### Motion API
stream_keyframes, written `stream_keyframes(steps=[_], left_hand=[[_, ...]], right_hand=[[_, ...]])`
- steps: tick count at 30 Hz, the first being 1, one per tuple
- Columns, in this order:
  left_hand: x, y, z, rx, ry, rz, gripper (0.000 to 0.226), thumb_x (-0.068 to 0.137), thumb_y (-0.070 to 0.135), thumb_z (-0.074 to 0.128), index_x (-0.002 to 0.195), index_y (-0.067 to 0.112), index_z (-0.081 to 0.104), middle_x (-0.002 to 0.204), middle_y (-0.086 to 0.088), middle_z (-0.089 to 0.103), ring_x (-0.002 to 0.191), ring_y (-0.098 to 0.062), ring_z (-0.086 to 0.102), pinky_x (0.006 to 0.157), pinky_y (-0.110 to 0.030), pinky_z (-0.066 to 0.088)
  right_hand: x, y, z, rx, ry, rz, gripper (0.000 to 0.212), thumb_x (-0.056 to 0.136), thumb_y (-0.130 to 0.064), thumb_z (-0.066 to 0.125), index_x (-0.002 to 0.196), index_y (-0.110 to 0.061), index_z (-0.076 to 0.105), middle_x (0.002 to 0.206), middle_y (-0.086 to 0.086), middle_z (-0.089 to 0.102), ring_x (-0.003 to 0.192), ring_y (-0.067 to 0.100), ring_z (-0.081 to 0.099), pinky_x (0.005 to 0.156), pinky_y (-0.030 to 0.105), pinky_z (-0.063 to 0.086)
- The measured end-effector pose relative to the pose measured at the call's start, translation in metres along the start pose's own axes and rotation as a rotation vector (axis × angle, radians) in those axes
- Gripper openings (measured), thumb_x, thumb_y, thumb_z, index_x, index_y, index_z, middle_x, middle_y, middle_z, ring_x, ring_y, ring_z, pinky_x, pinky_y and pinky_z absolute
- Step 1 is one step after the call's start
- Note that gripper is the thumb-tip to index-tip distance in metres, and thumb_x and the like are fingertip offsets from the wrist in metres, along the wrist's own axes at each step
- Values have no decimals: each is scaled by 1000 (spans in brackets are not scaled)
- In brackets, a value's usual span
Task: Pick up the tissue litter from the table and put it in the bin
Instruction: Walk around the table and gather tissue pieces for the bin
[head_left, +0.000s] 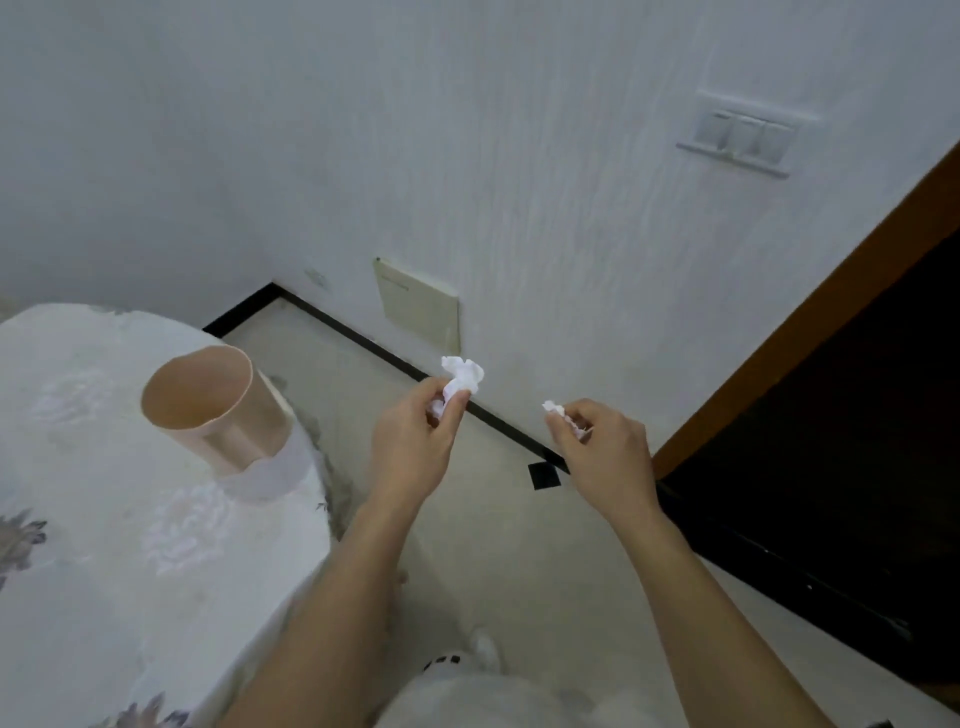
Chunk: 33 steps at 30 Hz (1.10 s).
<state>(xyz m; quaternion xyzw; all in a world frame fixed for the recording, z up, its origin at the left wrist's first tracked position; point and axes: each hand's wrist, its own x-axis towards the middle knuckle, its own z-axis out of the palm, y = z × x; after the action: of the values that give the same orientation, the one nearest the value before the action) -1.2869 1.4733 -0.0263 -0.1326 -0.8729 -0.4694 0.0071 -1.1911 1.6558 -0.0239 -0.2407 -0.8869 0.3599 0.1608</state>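
Note:
My left hand (415, 441) is shut on a crumpled white tissue (461, 376) that sticks up above my fingers. My right hand (602, 441) pinches a smaller white tissue scrap (555, 408) at its fingertips. Both hands hover over the floor, to the right of the table. The bin (208, 410), a beige round container with an open top, stands on the table's right part, well left of my left hand.
The round table (104, 545) carries a white flowered cloth. Pale floor lies below my hands. A white wall with a black skirting runs behind, bearing a cream panel (418, 304) and a switch plate (743, 135). A dark doorway with a brown frame (831, 312) is at right.

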Motion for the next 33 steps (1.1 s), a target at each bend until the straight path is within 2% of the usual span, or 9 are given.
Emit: stream_keyframes(steps=[2,5,8,12,17,21,24,28,33], left_hand=[[26,-1,-2,13,32,-13,15,94,45,57,83,36,57,62,9,52,59,-6,52,52,-15,34],[56,-8,-4,27,53,-39,18,95,45,57,89,29,64,65,7,54,59,-7,51,51,-17,33],[84,-18,-5,36,86,-52,20,95,43,57,95,25,67,68,8,57,60,-8,53,54,-23,34],[120,-36,-7,42,148,-117,25,95,44,57,99,22,69,72,4,62,66,-13,56,60,-32,43],[170,-55,-17,98,239,-186,23,95,41,58,106,24,70,72,8,61,65,-8,57,60,-26,42],[218,-71,-27,164,353,-266,26,95,43,57,104,22,70,73,3,65,66,-15,59,63,-37,49],[254,-79,-34,192,412,-363,27,95,43,57,100,20,70,74,4,66,65,-11,59,62,-34,49],[289,-85,-52,264,500,-444,22,96,42,57,86,23,62,62,12,55,56,-2,51,53,-21,35],[286,-99,-84,279,692,-571,29,96,44,56,105,21,70,78,7,67,71,-7,61,67,-33,53]], right_hand=[[29,-6,10,12,-23,-21,41,96,-49,56,68,-19,61,60,0,59,60,16,58,58,36,49],[64,-11,28,29,-61,-42,40,96,-49,57,67,-21,60,59,-1,58,59,16,57,57,37,49],[99,-17,49,44,-96,-53,43,95,-52,57,65,-21,58,59,1,57,59,19,57,57,38,49],[147,-29,82,50,-158,-88,44,93,-51,59,66,-15,59,59,4,57,60,21,56,59,37,49],[214,-49,127,81,-270,-171,40,92,-46,62,65,-17,60,56,1,57,59,19,58,59,37,49],[281,-73,170,95,-375,-246,46,94,-51,58,64,-15,59,55,3,58,57,19,58,56,37,50],[330,-92,198,119,-468,-318,48,96,-49,57,68,-10,59,58,6,59,58,21,58,55,36,48],[383,-124,231,125,-570,-389,42,94,-47,59,71,-12,63,58,5,59,60,20,57,58,34,47],[406,-176,283,144,-744,-563,44,95,-45,58,67,-12,55,52,-1,45,52,13,45,51,30,37]])
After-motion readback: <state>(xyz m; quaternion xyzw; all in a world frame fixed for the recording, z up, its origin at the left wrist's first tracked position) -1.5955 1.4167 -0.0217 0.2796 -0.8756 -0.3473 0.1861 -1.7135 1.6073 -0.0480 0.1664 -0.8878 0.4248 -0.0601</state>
